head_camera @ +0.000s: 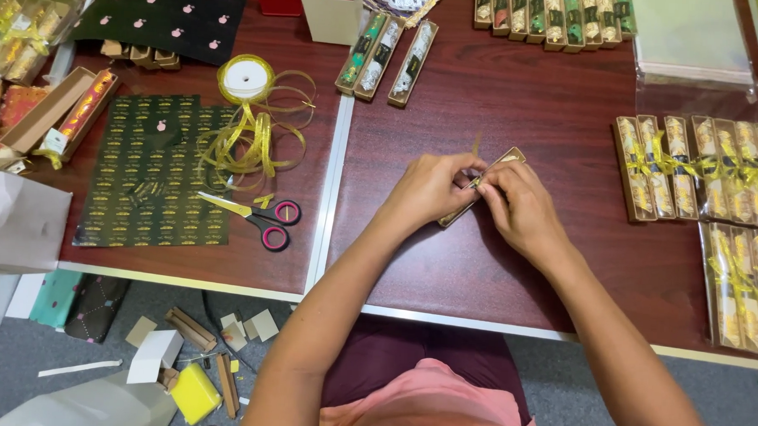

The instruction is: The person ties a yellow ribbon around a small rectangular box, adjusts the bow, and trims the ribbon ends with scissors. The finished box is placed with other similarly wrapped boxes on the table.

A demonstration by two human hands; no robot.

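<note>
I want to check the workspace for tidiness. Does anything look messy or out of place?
Yes. Gold ribbon has unwound from its spool into a loose tangle beside the scissors. Cardboard scraps lie scattered on the floor below the table edge.

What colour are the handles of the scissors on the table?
The scissors have pink handles with black rims, seen in the head view.

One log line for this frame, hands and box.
left hand: on slim box | right hand: on gold ribbon at box | scissors: lying left, untouched
</note>
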